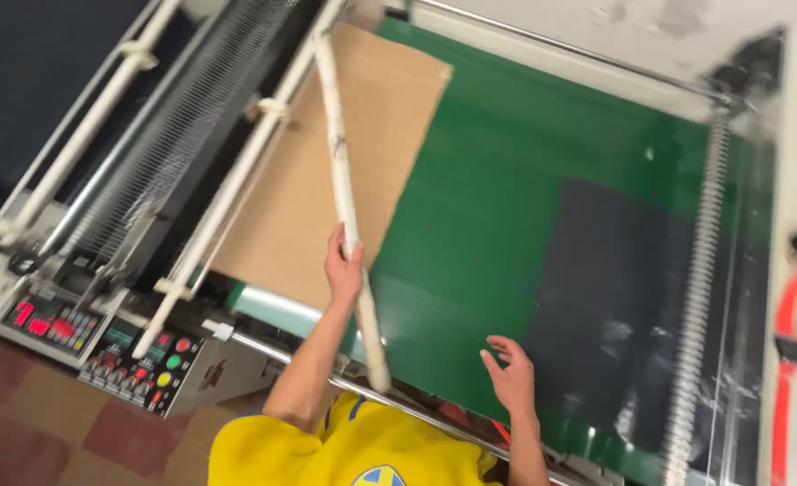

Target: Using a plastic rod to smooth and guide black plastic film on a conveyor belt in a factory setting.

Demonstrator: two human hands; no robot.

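left hand clamped on a white rod over cardboard; right hand spread open beside the dark sheet, likely mid-positioning; next needs careful alignment.

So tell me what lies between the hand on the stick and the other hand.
In the head view, only bare green belt lies between the left hand holding the white stick and the open right hand.

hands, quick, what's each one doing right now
Left hand: closed around the long white rod.
Right hand: open, holding nothing, fingers spread over the green bed.
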